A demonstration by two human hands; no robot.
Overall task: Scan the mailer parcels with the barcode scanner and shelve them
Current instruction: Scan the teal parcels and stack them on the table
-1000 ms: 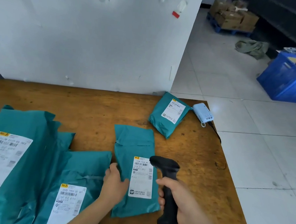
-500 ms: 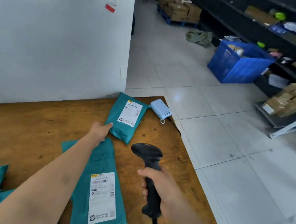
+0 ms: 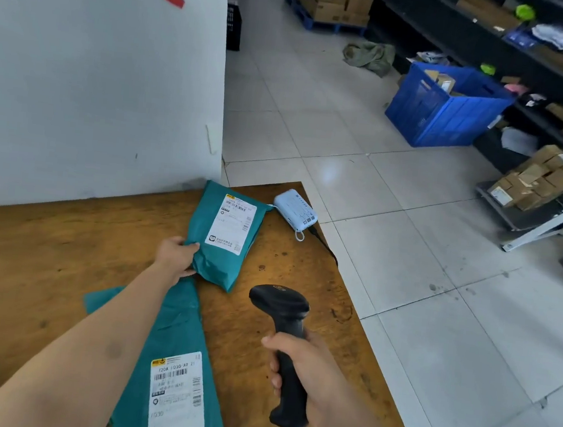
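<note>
Bottom centre, my right hand (image 3: 309, 371) is wrapped tight around the handle of the black barcode scanner (image 3: 280, 302), with its head pointing up-frame. Just left of it a teal mailer (image 3: 176, 323) lies label up on the wooden table (image 3: 47, 242), partly under my left forearm. Mid-frame, my left hand (image 3: 176, 256) grips the edge of a second teal mailer (image 3: 226, 239), which lies by the table's far corner next to a pale blue gadget (image 3: 294, 212). A blue crate (image 3: 445, 108) sits on the floor, upper right.

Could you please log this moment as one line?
left hand: grips far teal plastic mailer parcel | right hand: holds black handheld barcode scanner
</note>
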